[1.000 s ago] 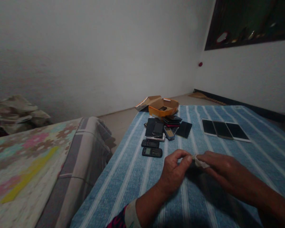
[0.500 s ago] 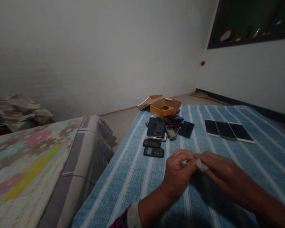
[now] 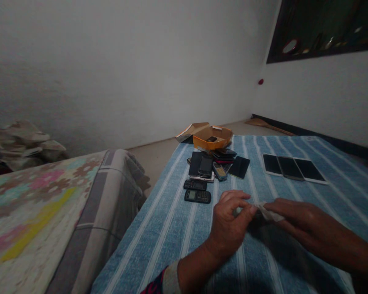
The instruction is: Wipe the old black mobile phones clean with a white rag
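Note:
My left hand [image 3: 230,222] and my right hand [image 3: 297,218] meet over the blue striped cloth [image 3: 171,228]. Both pinch a small crumpled white piece [image 3: 268,213] between their fingertips; I cannot make out what it is. Just beyond my left hand lie two small black keypad phones [image 3: 197,196]. Behind them is a pile of several phones [image 3: 216,163] in front of an open orange box [image 3: 213,139].
Three flat dark-screened phones [image 3: 294,168] lie side by side at the right on the cloth. A patterned mattress [image 3: 33,212] with a grey edge stands at the left. Bare floor and white walls lie beyond. A dark framed panel [image 3: 325,28] hangs upper right.
My right hand has drawn a little to the right, stretching the white piece out from my left fingers. The rest is unchanged.

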`<state>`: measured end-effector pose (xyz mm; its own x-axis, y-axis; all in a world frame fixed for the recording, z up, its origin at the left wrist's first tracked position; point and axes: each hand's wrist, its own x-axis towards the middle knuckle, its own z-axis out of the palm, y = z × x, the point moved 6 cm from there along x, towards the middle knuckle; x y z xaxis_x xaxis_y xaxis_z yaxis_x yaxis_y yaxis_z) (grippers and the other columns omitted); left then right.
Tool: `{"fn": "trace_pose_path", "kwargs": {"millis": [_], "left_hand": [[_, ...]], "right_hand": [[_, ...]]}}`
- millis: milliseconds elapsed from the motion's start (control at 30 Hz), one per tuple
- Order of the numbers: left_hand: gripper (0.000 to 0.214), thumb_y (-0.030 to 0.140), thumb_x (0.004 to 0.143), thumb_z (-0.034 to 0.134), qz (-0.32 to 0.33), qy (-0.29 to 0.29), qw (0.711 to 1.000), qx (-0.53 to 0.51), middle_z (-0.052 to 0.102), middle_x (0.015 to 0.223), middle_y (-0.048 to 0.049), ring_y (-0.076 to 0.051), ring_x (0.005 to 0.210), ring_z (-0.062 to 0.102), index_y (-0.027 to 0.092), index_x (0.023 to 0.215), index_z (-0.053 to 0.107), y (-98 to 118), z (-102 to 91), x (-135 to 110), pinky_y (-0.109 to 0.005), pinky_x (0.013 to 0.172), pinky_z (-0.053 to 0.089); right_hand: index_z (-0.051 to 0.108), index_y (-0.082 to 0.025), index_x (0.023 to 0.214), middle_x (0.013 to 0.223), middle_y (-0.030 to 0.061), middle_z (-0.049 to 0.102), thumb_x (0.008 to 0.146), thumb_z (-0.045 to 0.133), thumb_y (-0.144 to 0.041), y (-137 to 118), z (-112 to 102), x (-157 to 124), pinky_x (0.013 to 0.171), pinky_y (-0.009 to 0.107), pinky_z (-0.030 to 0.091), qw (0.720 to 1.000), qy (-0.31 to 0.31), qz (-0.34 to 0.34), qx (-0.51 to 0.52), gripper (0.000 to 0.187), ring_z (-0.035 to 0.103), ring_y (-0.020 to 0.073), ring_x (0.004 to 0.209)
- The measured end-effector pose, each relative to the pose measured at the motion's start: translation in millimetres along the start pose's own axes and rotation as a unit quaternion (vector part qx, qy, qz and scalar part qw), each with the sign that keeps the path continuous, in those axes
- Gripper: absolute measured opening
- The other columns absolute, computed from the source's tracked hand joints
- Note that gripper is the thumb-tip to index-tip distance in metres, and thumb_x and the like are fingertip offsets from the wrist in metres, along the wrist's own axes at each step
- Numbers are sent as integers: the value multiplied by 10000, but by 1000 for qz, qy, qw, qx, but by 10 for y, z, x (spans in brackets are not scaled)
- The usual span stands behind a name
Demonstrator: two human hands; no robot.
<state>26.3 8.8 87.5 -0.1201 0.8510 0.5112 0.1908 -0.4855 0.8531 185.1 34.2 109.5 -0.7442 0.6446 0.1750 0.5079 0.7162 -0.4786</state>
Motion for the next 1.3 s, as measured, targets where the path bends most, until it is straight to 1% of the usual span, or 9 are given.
{"fn": "trace_pose_path", "kwargs": {"millis": [233, 433, 733, 900, 1033, 1133, 1200, 1233, 1300], "left_hand": [[116, 196, 826, 664, 3, 7, 1000, 13, 730, 940, -78, -227, 971, 639, 197, 710, 668, -21, -23, 11, -403, 937, 457], [116, 181, 833, 642, 14, -8, 1000, 24, 732, 951, -83, -233, 991, 632, 203, 724, 674, 41, 4, -5, -415, 952, 455], [118, 213, 840, 644, 15, -2, 1000, 17, 735, 911, -88, -233, 953, 638, 195, 726, 670, 42, 8, -4, -408, 924, 457], [135, 245, 867, 623, 6, -22, 1000, -4, 732, 835, -77, -218, 862, 654, 185, 758, 675, 6, 64, -26, -377, 856, 480], [191, 286, 899, 574, 21, -48, 999, 11, 724, 815, -83, -215, 829, 650, 174, 789, 682, 14, 70, -22, -361, 816, 486], [226, 322, 918, 537, 40, -56, 995, 69, 716, 851, -94, -222, 871, 646, 167, 838, 681, -42, -53, -2, -360, 834, 489], [239, 266, 945, 463, 30, -72, 984, 159, 712, 868, -88, -215, 877, 641, 175, 871, 671, -170, -182, 4, -361, 845, 488], [199, 244, 930, 478, 16, -82, 970, 230, 711, 901, -92, -223, 887, 636, 177, 913, 664, -260, -254, 1, -370, 846, 488], [169, 181, 886, 502, -23, -99, 917, 385, 696, 996, -111, -254, 953, 618, 181, 982, 642, -464, -408, -15, -394, 864, 485]], "right_hand": [[638, -244, 1122, 950, 56, 692, 956, 430, -244, -2, 30, 44, 734, 297, 544, 1000, 30, -5, 4, 266, 673, 181, 831], [643, -232, 934, 817, 34, 665, 950, 424, -217, -188, 64, 130, 658, 270, 512, 998, 33, -44, 12, 220, 644, 165, 730], [643, -254, 994, 853, 25, 677, 932, 441, -207, -49, 25, 57, 664, 271, 512, 1000, 6, -17, 14, 216, 655, 165, 745], [647, -250, 934, 828, 21, 667, 949, 425, -229, -41, 31, 46, 663, 284, 509, 1000, 1, -8, 13, 224, 647, 166, 733], [657, -260, 1004, 857, 24, 683, 938, 431, -212, -36, 28, 30, 684, 287, 529, 1000, 1, -16, 8, 241, 661, 168, 756], [664, -268, 1031, 877, 27, 691, 947, 428, -225, -23, 12, 27, 691, 284, 539, 1000, 8, -11, 5, 254, 668, 169, 771], [666, -267, 1027, 885, 29, 693, 953, 423, -239, -22, 8, 36, 692, 289, 542, 1000, 5, -6, 5, 255, 671, 172, 776], [665, -265, 1026, 890, 31, 694, 954, 419, -242, -26, 7, 42, 698, 295, 544, 1000, 3, -4, 6, 257, 672, 174, 780], [663, -258, 1016, 891, 34, 693, 951, 412, -240, -43, 7, 57, 704, 305, 545, 1000, -4, -4, 8, 260, 673, 176, 782]]}}
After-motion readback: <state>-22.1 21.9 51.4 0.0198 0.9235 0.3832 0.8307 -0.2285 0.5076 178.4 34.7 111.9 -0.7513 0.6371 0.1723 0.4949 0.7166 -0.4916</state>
